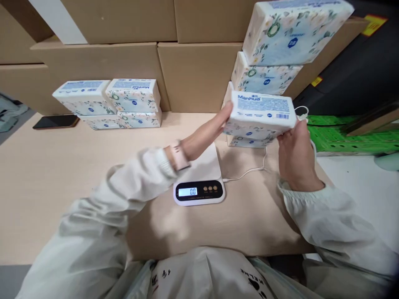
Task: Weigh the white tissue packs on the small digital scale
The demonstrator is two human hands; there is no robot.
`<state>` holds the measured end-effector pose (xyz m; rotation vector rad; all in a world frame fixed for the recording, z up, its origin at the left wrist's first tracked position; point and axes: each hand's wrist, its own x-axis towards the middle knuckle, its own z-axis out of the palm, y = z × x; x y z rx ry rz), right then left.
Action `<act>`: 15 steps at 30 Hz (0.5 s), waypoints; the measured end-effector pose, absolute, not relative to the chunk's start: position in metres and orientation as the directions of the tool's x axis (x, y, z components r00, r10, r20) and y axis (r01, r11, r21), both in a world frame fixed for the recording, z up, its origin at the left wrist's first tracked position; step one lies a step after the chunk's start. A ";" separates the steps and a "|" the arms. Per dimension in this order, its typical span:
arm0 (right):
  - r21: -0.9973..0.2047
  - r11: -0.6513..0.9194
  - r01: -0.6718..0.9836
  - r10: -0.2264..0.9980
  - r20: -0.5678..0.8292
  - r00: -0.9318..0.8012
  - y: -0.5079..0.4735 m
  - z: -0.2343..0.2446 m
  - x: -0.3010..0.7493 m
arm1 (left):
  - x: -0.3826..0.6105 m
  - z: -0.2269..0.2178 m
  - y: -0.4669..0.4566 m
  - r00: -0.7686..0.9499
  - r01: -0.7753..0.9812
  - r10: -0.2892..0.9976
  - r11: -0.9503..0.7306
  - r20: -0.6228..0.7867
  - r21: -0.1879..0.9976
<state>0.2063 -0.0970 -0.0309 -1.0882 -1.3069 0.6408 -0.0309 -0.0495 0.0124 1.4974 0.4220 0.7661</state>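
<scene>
Between my left hand (pixel 212 128) and my right hand (pixel 296 155) is a pack of tissues (pixel 262 112), white with a blue label and floral print. My left fingers press on its left end, while my right hand grips its lower right corner. Behind it rises a stack of similar tissue packs (pixel 293 41), partly hidden by the held pack. Below my left forearm lies a white digital scale (pixel 199 193), its display lit and reading 0.0. My left arm covers part of the weighing plate.
Several more tissue packs (pixel 134 97) stand in two layers at the back left, beside a phone (pixel 56 121). Cardboard boxes (pixel 199 77) wall off the table's rear. A white cable (pixel 249 170) runs from the scale to the right. Green packaging (pixel 358 139) lies beyond the table's right side.
</scene>
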 end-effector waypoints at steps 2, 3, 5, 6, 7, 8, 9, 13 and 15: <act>-0.917 0.378 0.127 0.910 0.394 0.132 -0.120 -0.029 0.183 | -0.067 0.024 -0.088 0.670 -0.138 0.722 -0.108 0.173 0.985; -0.928 0.355 0.112 0.928 0.364 0.074 -0.129 -0.031 0.173 | -0.085 0.028 -0.106 0.639 -0.114 0.754 -0.103 0.152 0.988; -0.951 0.286 0.115 0.958 0.282 -0.050 -0.143 -0.036 0.155 | -0.115 0.030 -0.135 0.560 -0.079 0.825 -0.042 0.079 0.996; -0.961 0.250 0.120 0.965 0.237 -0.115 -0.147 -0.040 0.148 | -0.127 0.028 -0.146 0.513 -0.077 0.858 0.002 0.038 0.997; -0.967 0.226 0.121 0.964 0.204 -0.170 -0.150 -0.044 0.141 | -0.135 0.023 -0.155 0.467 -0.085 0.884 0.046 -0.001 0.995; -0.970 0.212 0.118 0.960 0.183 -0.213 -0.151 -0.048 0.135 | -0.142 0.017 -0.161 0.426 -0.102 0.904 0.079 -0.028 0.992; -0.972 0.205 0.113 0.954 0.172 -0.247 -0.152 -0.051 0.131 | -0.146 0.010 -0.165 0.393 -0.119 0.918 0.097 -0.042 0.988; -0.963 0.239 0.125 0.947 0.203 -0.247 -0.152 -0.063 0.125 | -0.158 -0.023 -0.171 0.300 -0.090 0.954 0.029 -0.001 0.996; -0.945 0.291 0.151 0.953 0.272 -0.134 -0.154 -0.071 0.130 | -0.165 -0.041 -0.172 0.190 -0.050 0.980 -0.043 0.051 0.998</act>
